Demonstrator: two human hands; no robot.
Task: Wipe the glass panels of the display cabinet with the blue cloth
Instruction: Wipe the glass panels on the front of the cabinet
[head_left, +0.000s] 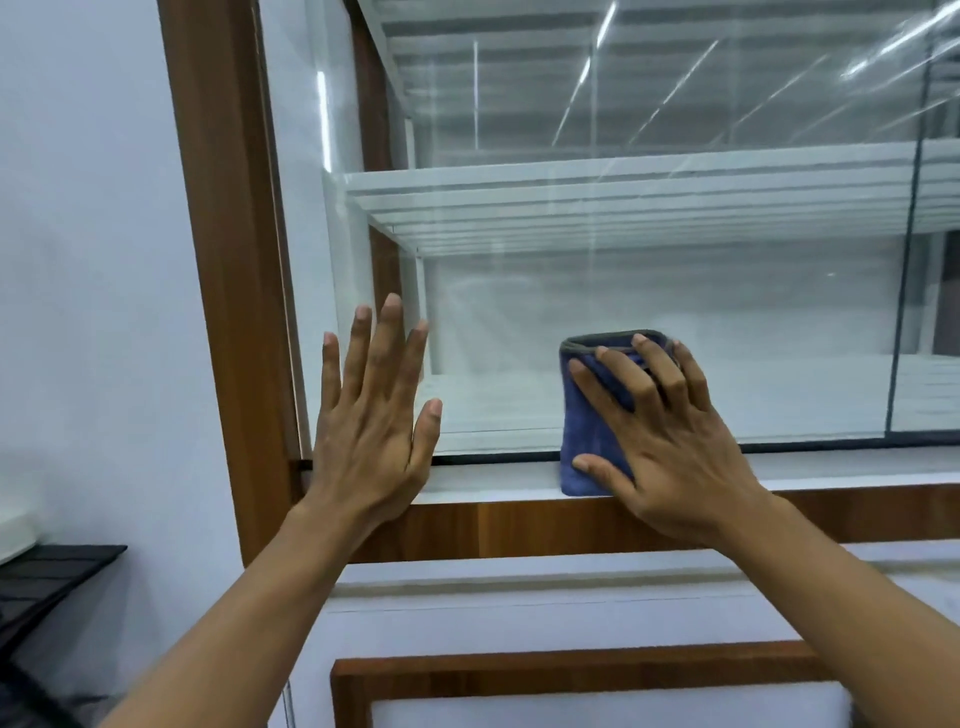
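Note:
The display cabinet has a large glass panel (649, 291) set in a brown wooden frame (228, 260). My right hand (670, 441) presses a folded blue cloth (587, 431) flat against the bottom of the glass, the cloth's lower end lying over the white sill (493, 480). My left hand (371, 415) rests flat on the glass at its lower left corner, fingers spread, holding nothing. A dark vertical seam (901, 312) separates this panel from another one on the right.
White shelves (571, 192) run behind the glass. A white wall (88, 260) lies to the left of the frame. A dark slatted object (47, 577) sits at the lower left. Below the sill are a white ledge and another wood-framed panel (571, 670).

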